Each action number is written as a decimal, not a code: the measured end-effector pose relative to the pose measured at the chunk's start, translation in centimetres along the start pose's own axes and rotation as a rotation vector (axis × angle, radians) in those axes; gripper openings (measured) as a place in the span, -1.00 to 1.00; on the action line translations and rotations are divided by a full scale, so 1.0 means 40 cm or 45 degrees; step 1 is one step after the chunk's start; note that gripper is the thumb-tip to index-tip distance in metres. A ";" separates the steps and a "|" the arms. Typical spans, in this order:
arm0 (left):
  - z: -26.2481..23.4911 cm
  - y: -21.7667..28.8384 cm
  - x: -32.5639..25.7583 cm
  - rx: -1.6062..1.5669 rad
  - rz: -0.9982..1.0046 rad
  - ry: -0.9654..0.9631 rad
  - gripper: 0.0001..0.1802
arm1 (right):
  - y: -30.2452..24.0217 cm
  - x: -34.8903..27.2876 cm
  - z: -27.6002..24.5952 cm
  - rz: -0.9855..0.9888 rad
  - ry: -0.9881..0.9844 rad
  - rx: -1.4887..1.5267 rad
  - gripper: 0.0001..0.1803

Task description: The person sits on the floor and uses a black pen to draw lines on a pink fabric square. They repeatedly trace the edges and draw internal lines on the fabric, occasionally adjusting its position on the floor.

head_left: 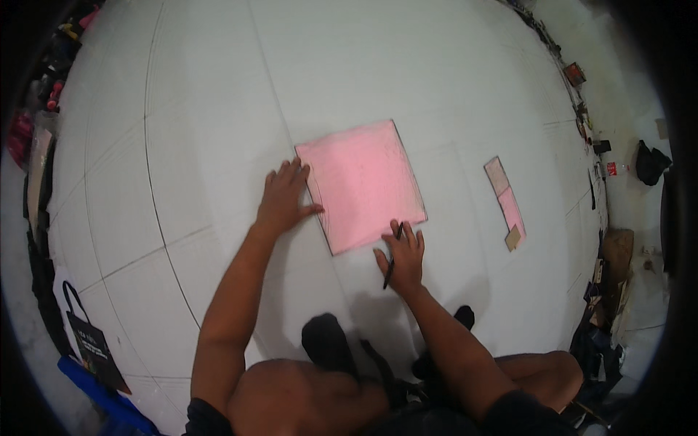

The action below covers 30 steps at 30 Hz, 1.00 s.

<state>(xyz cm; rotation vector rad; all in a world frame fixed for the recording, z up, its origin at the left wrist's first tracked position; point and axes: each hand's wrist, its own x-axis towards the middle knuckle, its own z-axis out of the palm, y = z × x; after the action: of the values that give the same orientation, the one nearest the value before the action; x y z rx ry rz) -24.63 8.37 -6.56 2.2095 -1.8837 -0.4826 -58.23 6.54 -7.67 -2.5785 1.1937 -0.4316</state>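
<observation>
A pink square sheet [363,185] with thin dark edges lies slightly turned on the white tabletop-like surface in front of me. My left hand [285,195] rests at its left edge, fingers spread and the thumb touching the sheet's side. At the lower right edge is my right hand [407,260], holding a slim black pen [389,272] that slants between the fingers. The right fingertips reach the sheet's near edge. Whether the pen's tip touches anything cannot be made out.
To the right lies a narrow strip [512,211], part beige and part pink, with a small brown piece [513,236] at its near end. A black bag [94,345] stands at the lower left. Mixed items line both sides, including a clear bottle [616,168].
</observation>
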 end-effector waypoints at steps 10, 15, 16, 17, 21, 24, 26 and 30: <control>-0.045 0.018 -0.016 0.000 -0.030 -0.104 0.44 | -0.017 0.006 -0.009 0.050 0.038 0.045 -0.58; -0.038 0.041 -0.013 0.069 -0.059 -0.095 0.42 | -0.012 0.005 -0.005 0.085 0.052 0.098 -0.54; -0.039 0.041 -0.012 0.067 -0.066 -0.100 0.42 | -0.012 0.008 -0.004 0.094 0.046 0.112 -0.54; -0.039 0.041 -0.013 0.064 -0.072 -0.104 0.42 | -0.013 0.010 -0.004 0.105 0.031 0.114 -0.54; -0.035 0.034 -0.017 0.065 -0.069 -0.093 0.43 | -0.016 0.009 -0.005 0.110 0.007 0.125 -0.55; -0.040 0.035 -0.011 0.064 -0.054 -0.124 0.44 | -0.010 0.006 -0.007 0.086 0.009 0.122 -0.56; -0.043 0.034 -0.013 0.064 -0.067 -0.125 0.47 | -0.010 0.005 -0.008 0.068 0.012 0.117 -0.57; -0.057 0.036 -0.011 0.060 -0.076 -0.178 0.49 | -0.010 0.006 -0.007 0.040 0.033 0.108 -0.58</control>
<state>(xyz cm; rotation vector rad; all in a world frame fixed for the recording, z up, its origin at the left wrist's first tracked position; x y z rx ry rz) -25.16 8.43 -3.86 2.3237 -1.9191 -0.6248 -57.92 6.59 -7.24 -2.4865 1.1967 -0.4992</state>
